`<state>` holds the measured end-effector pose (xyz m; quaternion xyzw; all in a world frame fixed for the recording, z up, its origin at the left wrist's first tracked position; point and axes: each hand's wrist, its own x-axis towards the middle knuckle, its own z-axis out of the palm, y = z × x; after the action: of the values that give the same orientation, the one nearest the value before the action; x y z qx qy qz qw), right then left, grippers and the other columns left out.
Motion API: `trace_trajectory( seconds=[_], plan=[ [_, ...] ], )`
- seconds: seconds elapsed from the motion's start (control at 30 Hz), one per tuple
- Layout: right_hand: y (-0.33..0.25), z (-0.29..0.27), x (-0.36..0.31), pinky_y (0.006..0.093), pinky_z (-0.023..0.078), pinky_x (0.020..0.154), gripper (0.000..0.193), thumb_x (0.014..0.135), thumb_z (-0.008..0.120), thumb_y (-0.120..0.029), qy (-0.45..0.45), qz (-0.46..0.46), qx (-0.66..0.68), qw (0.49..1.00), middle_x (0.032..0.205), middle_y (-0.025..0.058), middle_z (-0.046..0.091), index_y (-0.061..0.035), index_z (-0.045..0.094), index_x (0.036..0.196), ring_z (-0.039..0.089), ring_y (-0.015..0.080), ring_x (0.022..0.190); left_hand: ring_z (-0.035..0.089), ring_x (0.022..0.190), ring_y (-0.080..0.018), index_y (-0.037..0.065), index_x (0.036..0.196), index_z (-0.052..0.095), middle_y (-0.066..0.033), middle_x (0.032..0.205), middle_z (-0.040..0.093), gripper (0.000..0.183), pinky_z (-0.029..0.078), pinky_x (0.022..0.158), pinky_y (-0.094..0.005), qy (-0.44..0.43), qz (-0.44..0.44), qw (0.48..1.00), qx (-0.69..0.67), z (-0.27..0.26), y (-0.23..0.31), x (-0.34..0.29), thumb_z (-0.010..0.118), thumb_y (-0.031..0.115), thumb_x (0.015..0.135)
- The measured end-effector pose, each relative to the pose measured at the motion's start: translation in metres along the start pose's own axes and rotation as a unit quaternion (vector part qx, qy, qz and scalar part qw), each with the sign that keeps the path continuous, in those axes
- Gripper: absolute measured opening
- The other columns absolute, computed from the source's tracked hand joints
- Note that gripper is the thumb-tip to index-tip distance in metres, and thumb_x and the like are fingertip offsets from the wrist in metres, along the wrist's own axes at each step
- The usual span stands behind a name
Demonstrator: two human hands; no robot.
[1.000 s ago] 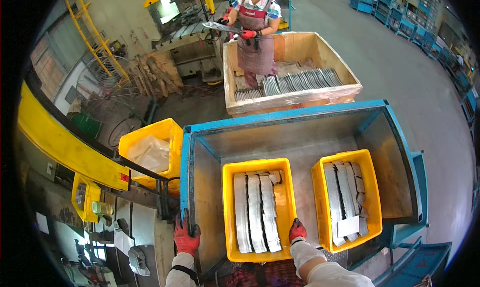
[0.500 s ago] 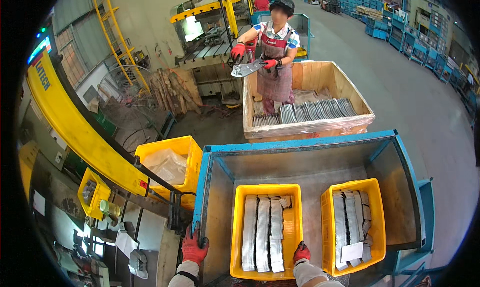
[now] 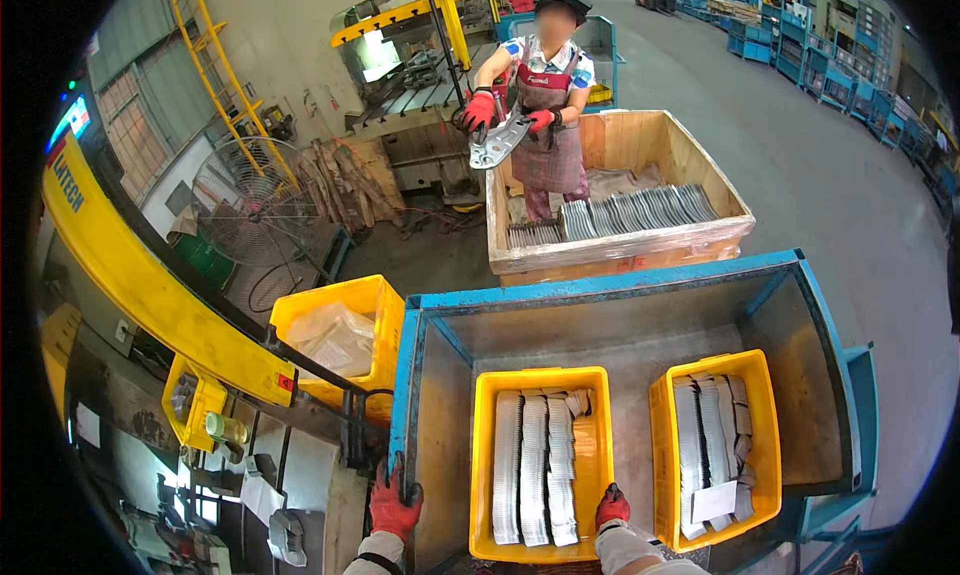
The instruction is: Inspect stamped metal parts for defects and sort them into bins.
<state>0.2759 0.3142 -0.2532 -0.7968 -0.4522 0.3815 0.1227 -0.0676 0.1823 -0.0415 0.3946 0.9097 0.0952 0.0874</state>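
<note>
My left hand [image 3: 396,505], in a red and black glove, grips the near left edge of a blue metal cart [image 3: 400,395], its thumb on the inner side. My right hand [image 3: 612,508], gloved alike, is closed at the right rim of a yellow bin [image 3: 483,415]. That bin stands in the cart and holds rows of stacked grey metal parts [image 3: 534,465]. To its right is a second yellow bin [image 3: 768,425] with similar parts and a white paper sheet [image 3: 714,501] lying on them.
Beyond the cart, a co-worker [image 3: 545,95] holds a flat metal part [image 3: 497,143] by a wooden crate [image 3: 620,260] of stacked parts. At left are a yellow arm [image 3: 160,275], a yellow bin with plastic wrap [image 3: 385,325], a fan [image 3: 250,190] and a work table [image 3: 310,475].
My view has shifted slightly. Both my hands stay at the cart edge and the bin rim. The co-worker has tilted the metal part, so more of its face shows.
</note>
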Motion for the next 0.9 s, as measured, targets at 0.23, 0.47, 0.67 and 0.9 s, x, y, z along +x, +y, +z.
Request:
trace_trajectory(
  seconds=[0.23, 0.47, 0.67, 0.9],
  plan=[
    [0.016, 0.009, 0.006, 0.0449, 0.044, 0.078, 0.035, 0.083, 0.049, -0.033, 0.010, -0.014, -0.006, 1.000, 0.094, 0.0190, 0.061, -0.0067, 0.059, 0.102, 0.057, 0.0367, 0.089, 0.037, 0.116, -0.0414, 0.012, 0.124, 0.040, -0.0232, 0.135, 0.028, 0.065, 0.034, 0.094, -0.0455, 0.013, 0.018, 1.000, -0.008, 0.005, -0.004, 0.002, 0.063, 0.039, 0.069],
    [0.013, 0.009, 0.007, 0.0446, 0.045, 0.077, 0.034, 0.082, 0.050, -0.032, 0.003, -0.001, -0.034, 0.999, 0.092, 0.0182, 0.062, -0.0079, 0.059, 0.103, 0.058, 0.0367, 0.088, 0.037, 0.116, -0.0412, 0.011, 0.123, 0.040, -0.0247, 0.135, 0.028, 0.066, 0.034, 0.094, -0.0458, -0.004, 0.007, 1.000, -0.012, 0.004, -0.007, 0.001, 0.064, 0.039, 0.068],
    [0.017, 0.011, 0.007, 0.0444, 0.045, 0.077, 0.033, 0.083, 0.049, -0.030, 0.012, -0.020, -0.014, 1.000, 0.091, 0.0194, 0.062, -0.0063, 0.059, 0.103, 0.058, 0.0370, 0.088, 0.033, 0.120, -0.0432, 0.009, 0.127, 0.038, -0.0270, 0.136, 0.024, 0.070, 0.033, 0.096, -0.0465, -0.015, -0.001, 0.999, -0.040, -0.003, 0.006, 0.004, 0.064, 0.039, 0.070],
    [0.045, 0.035, 0.019, 0.0410, 0.048, 0.062, 0.021, 0.087, 0.044, -0.022, 0.081, -0.138, -0.027, 0.987, 0.087, 0.0152, 0.061, -0.0088, 0.060, 0.090, 0.058, 0.0361, 0.071, 0.051, 0.097, -0.0405, 0.008, 0.116, 0.051, -0.0249, 0.110, 0.052, 0.048, 0.042, 0.082, -0.0456, -0.026, 0.004, 0.998, -0.055, 0.004, -0.005, 0.003, 0.056, 0.040, 0.081]
  ],
)
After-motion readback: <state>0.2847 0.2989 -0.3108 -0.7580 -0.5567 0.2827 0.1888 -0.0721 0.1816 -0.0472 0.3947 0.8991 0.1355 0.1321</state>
